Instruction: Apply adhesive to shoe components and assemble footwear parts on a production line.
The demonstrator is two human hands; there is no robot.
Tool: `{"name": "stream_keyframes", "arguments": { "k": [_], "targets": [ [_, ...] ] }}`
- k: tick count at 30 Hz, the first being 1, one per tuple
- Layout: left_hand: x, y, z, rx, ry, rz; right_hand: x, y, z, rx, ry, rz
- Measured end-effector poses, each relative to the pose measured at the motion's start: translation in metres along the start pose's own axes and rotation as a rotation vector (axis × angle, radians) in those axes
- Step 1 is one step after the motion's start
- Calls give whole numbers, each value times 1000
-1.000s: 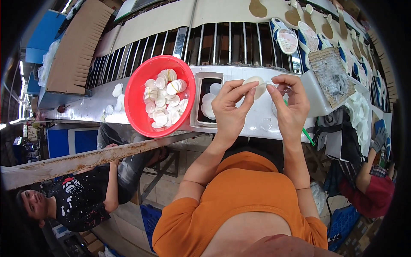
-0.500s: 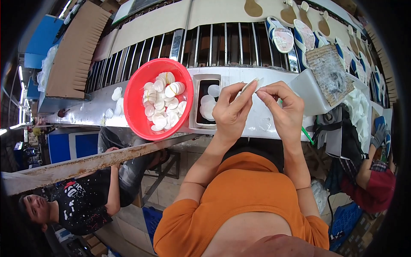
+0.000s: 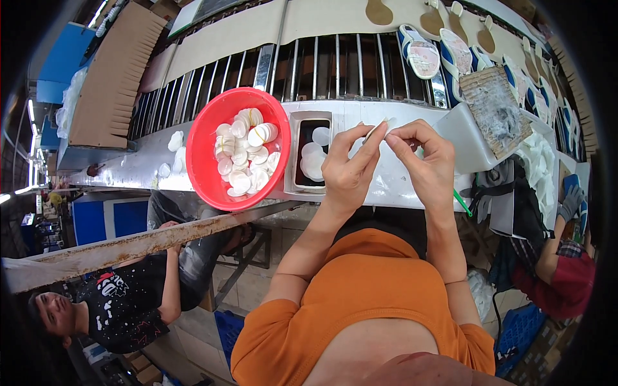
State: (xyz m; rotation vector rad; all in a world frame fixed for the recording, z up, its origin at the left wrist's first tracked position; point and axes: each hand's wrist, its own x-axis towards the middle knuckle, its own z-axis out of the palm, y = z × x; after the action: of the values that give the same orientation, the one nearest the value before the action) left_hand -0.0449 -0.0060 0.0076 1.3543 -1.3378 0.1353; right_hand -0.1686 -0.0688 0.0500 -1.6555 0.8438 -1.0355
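Note:
My left hand (image 3: 349, 168) pinches a thin white disc (image 3: 371, 132), seen nearly edge-on, between thumb and fingers above the pale worktop. Beside it, my right hand (image 3: 427, 159) is closed with thumb and forefinger pressed together at the disc's far edge; a pale, whitish sliver shows there, too small to make out. Left of my hands, a white-rimmed tray (image 3: 296, 151) with a dark inside holds several loose white discs (image 3: 312, 159). Farther left stands a red basin (image 3: 201, 157) with many white discs (image 3: 239, 154), some in banded stacks.
A roller conveyor (image 3: 315, 67) runs behind the worktop, carrying sandals (image 3: 421, 56) and brown soles (image 3: 380, 11). A grey bin (image 3: 456, 138) with a stained corrugated board (image 3: 492, 109) stands right. A seated person (image 3: 122, 296) is lower left beside a rusty bar (image 3: 161, 238); another person's gloved hand (image 3: 570, 206) shows far right.
Both hands stay together at the disc, shifting only slightly, the right one a little leftward. The sandals and soles on the conveyor have crept a little to the left.

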Motion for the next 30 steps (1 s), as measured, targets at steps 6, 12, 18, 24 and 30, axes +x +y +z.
{"name": "stream_keyframes", "arguments": {
  "k": [6,12,18,24,30],
  "targets": [
    [5,7,-2,-210,-79,-146,2,2,-3,-8,6,-39],
    [8,-3,-7,-811,-253,-728,1,0,-1,-138,5,-218],
    [8,-8,-2,-957,-169,-834,0,2,-1,-177,-27,-236],
    [5,-11,-1,-734,-21,-743,0,6,-5,-61,-54,-152],
    [9,-16,-10,-539,-3,-731,-3,11,-25,472,-240,-4]
  ]
}}
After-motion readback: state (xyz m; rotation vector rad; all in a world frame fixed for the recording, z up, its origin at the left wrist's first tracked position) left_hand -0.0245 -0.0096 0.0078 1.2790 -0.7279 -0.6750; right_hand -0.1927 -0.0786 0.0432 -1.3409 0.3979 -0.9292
